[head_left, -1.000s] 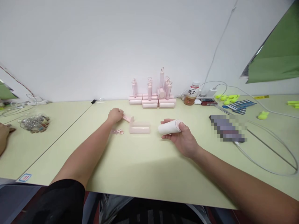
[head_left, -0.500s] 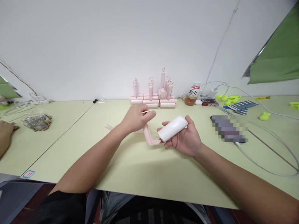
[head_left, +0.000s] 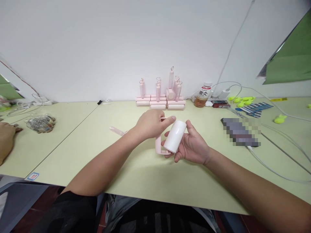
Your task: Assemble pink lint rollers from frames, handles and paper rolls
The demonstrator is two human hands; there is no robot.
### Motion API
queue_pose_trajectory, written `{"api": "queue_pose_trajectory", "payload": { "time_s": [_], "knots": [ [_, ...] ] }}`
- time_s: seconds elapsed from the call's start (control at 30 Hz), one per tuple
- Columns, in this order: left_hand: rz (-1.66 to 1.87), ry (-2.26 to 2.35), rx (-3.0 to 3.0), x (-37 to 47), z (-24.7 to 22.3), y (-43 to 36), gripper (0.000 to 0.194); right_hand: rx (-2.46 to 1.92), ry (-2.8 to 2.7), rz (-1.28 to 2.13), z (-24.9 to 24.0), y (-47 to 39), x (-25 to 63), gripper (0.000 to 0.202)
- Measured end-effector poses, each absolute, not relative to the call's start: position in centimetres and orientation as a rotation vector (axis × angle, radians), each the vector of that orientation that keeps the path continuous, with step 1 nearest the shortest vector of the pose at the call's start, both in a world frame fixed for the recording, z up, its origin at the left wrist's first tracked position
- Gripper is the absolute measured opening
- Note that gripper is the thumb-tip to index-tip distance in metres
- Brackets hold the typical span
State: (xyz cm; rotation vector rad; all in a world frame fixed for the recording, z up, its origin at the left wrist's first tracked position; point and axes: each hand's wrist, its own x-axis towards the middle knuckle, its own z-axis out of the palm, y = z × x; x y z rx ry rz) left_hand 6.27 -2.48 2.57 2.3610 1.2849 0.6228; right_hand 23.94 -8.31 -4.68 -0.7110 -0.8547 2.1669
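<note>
white roll [head_left: 175, 137] | in right hand [head_left: 194, 147], in front of roller stack [head_left: 158, 106] | right hand: half-curled, cradling roll | left hand [head_left: 151, 124]: closed over pink frame [head_left: 158, 145], frame's lower arm at roll's near end; full seating cannot be told | clear pink piece [head_left: 117, 130]: loose, front-left of roller stack, unattached | roller stack: looks assembled, looped pieces [head_left: 158, 92] upright on top

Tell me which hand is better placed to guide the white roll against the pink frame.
Probably the right hand: it cradles the white roll, palm up. The left hand seems occupied gripping the pink frame.
</note>
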Motion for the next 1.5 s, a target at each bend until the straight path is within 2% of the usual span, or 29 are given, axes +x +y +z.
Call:
{"api": "queue_pose_trajectory", "payload": {
  "time_s": [0.53,0.73,0.87,1.03,1.17,1.23,1.33,1.5],
  "knots": [
    [0.544,1.108,2.328,7.3,1.4,-3.5,0.050,-0.606,-0.788,2.143,-5.2,-8.5,22.8,0.077],
    [0.522,0.851,2.490,6.7,1.4,-3.0,0.052,-0.702,-0.832,2.054,-4.9,-8.8,22.6,0.058],
    [0.404,0.657,2.651,6.2,1.6,-2.8,0.037,-0.817,-0.869,1.980,-4.7,-8.9,22.2,0.050],
    [0.370,0.807,2.720,6.7,1.2,-2.6,0.040,-1.010,-0.916,1.788,-5.3,-8.8,21.6,0.053],
    [0.519,1.017,2.680,7.2,0.7,-2.5,0.040,-1.231,-1.035,1.274,-6.0,-9.0,21.2,0.053],
    [0.604,1.097,2.620,7.3,0.6,-2.6,0.041,-1.226,-1.097,1.156,-5.9,-9.3,21.0,0.054],
    [0.653,1.153,2.567,7.2,0.7,-2.5,0.039,-1.111,-1.118,1.366,-5.2,-9.8,20.8,0.066],
    [0.610,1.046,2.371,6.6,1.0,-1.9,0.036,-1.007,-1.154,1.505,-4.4,-10.0,20.8,0.067]
  ]
}}
